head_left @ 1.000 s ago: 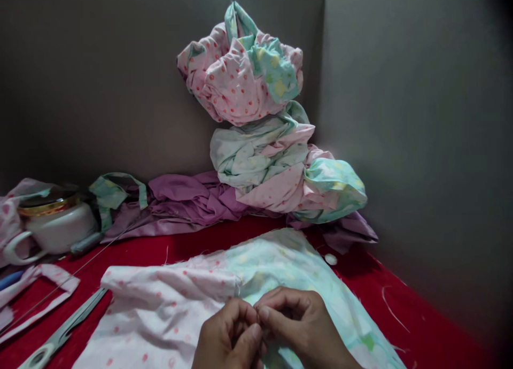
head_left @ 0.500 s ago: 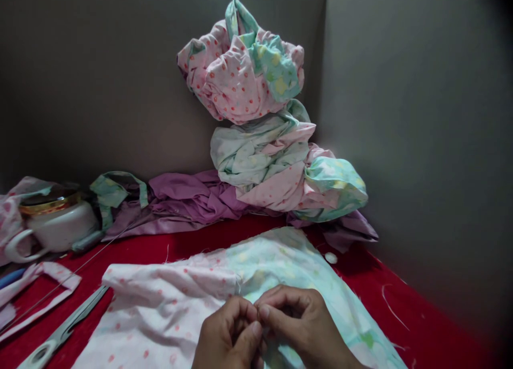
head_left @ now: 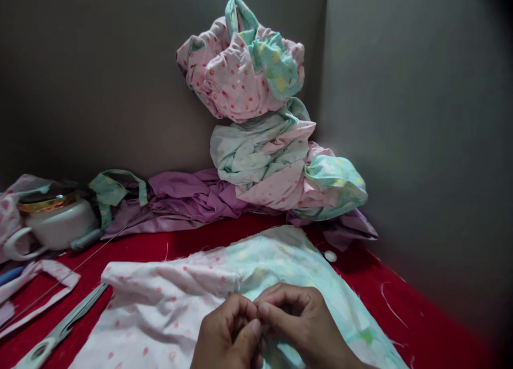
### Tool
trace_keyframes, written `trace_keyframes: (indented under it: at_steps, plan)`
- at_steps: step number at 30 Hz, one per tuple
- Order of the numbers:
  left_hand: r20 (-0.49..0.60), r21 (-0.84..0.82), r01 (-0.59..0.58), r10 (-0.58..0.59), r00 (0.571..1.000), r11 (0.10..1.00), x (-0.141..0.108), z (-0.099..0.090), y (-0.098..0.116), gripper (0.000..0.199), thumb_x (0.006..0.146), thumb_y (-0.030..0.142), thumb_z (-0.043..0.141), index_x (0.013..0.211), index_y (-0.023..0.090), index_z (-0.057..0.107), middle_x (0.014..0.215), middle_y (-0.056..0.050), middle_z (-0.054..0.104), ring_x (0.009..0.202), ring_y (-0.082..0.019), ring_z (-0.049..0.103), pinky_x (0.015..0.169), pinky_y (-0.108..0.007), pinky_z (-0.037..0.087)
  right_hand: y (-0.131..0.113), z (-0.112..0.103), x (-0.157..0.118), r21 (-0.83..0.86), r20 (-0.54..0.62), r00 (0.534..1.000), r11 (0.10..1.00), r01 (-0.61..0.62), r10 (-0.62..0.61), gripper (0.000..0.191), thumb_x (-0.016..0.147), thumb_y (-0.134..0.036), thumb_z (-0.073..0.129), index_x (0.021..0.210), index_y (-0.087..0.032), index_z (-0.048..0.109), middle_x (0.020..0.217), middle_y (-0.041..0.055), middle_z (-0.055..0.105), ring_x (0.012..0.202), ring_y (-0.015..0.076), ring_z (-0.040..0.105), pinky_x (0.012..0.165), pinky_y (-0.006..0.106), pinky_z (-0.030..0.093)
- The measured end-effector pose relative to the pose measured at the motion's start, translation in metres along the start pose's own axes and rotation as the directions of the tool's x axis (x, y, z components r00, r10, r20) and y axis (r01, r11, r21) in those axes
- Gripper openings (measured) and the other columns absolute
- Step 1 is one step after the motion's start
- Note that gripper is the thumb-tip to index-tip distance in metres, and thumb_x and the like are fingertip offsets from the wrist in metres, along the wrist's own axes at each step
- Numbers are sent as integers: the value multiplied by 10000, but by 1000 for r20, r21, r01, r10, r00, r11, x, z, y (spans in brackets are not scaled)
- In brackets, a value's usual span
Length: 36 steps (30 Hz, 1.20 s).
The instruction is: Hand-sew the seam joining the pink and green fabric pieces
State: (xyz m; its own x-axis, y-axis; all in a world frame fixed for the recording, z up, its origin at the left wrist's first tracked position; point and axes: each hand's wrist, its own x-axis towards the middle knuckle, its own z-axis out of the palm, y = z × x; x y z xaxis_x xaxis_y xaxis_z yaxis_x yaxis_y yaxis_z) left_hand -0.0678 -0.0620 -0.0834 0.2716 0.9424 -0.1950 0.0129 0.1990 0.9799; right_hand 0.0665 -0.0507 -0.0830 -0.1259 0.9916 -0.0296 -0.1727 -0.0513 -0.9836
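My left hand and my right hand meet low in the middle of the head view, fingertips pinched close together. Whatever sits between the fingers is too small to make out. Beneath them spreads a joined piece of fabric: pink dotted cloth on the left and pale green printed cloth on the right, with frayed edges. A loose bit of thread shows on the seam just beyond my hands. Part of the cloth is hidden under them.
Scissors lie at left, beside a pink fabric strip. Behind are a white cup with a gold-rimmed top, purple cloth and bundled printed fabric. A white disc rests on the red table cover.
Both hands keep nearly the same pinched pose. The whole view has shifted very slightly; nothing else has visibly moved.
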Motion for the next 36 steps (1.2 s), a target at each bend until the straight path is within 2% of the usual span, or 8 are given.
trace_keyframes:
  at_steps: [2, 7, 13, 27, 36]
  plan:
    - [8, 0, 3, -3, 1000, 1000, 1, 0, -1, 168, 737, 300, 549, 688, 154, 481, 482, 36, 486, 398, -58, 378, 396, -187, 238, 2, 0, 1, 2, -7, 1000, 1000, 23, -23, 219, 609, -308, 734, 571, -99, 684, 609, 91, 642, 526, 128, 566, 485, 215, 426]
    - [-3, -59, 12, -12, 1000, 998, 1, 2, -1, 179, 720, 305, 564, 687, 150, 479, 540, 17, 516, 437, -71, 450, 410, -183, 267, -5, 0, 0, -3, 7, 1000, 1000, -23, 23, 179, 614, -271, 711, 582, -98, 678, 609, 88, 633, 502, 131, 553, 489, 244, 426]
    - [-8, -69, 25, -25, 1000, 997, 1, 2, 0, 191, 704, 310, 585, 671, 153, 481, 536, 16, 531, 421, -66, 450, 396, -178, 264, -11, 2, -1, -69, -20, 1000, 997, -23, 21, 154, 612, -241, 684, 579, -91, 677, 621, 96, 639, 539, 133, 552, 510, 238, 417]
    - [-2, -54, 25, -25, 1000, 998, 2, 1, -1, 217, 707, 332, 598, 674, 151, 484, 533, 12, 530, 425, -75, 456, 398, -182, 282, -9, 2, -1, -28, -6, 998, 998, -55, 55, 233, 606, -307, 707, 593, -80, 661, 606, 97, 627, 516, 144, 554, 515, 272, 437]
    - [-6, -58, 4, -5, 1000, 998, 1, 2, 0, 190, 722, 307, 585, 666, 150, 493, 501, 25, 507, 399, -61, 417, 392, -184, 251, -9, 1, -1, -24, 5, 1000, 999, -30, 30, 224, 617, -302, 726, 592, -87, 669, 596, 84, 629, 513, 125, 554, 502, 244, 440]
